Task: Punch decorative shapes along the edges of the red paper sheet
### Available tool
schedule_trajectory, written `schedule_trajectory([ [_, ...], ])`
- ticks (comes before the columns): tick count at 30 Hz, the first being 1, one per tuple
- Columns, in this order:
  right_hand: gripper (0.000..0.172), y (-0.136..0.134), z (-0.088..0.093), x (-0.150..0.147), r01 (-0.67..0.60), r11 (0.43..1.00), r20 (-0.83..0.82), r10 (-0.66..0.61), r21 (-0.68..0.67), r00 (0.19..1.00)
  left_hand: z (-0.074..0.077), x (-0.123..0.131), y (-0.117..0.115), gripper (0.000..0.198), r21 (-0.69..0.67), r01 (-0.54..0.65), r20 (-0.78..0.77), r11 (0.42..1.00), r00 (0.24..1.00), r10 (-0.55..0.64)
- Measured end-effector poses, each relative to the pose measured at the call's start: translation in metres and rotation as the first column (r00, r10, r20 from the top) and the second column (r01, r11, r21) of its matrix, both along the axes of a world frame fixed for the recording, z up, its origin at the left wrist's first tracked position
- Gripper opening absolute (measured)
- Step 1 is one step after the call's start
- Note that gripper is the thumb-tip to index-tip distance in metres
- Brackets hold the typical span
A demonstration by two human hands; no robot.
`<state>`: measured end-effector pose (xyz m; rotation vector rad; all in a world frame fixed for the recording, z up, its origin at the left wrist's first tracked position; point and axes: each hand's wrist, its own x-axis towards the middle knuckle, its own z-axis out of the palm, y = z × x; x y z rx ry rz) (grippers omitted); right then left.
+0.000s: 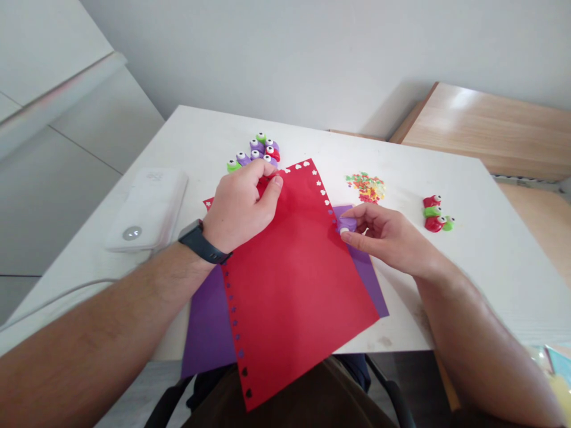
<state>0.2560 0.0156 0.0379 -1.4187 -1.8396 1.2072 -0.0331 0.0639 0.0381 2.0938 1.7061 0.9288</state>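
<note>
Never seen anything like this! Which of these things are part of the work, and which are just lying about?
Part of the work: left hand holding the red paper sheet; right hand holding a purple craft punch at its edge; purple paper sheet; spare craft punches; more punches; punched paper bits.

Just lying about: white boxy device; wooden board.

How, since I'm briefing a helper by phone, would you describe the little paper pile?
On the white table, find the red paper sheet. Right of its far corner lies a loose heap of tiny paper cutouts, yellow, red and green, unlike the chunky punches nearby.
</note>
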Motion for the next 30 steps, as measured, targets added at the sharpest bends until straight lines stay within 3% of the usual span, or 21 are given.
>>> schedule_trajectory([
  [30, 0.035, 0.0016, -0.0021, 0.0011, 0.050, 0.998, 0.063, -0.053, 0.042, 0.997, -0.0001, 0.0002, -0.0003, 0.025, 0.010, 0.022, 0.010, 1.000, 1.000, -0.022],
])
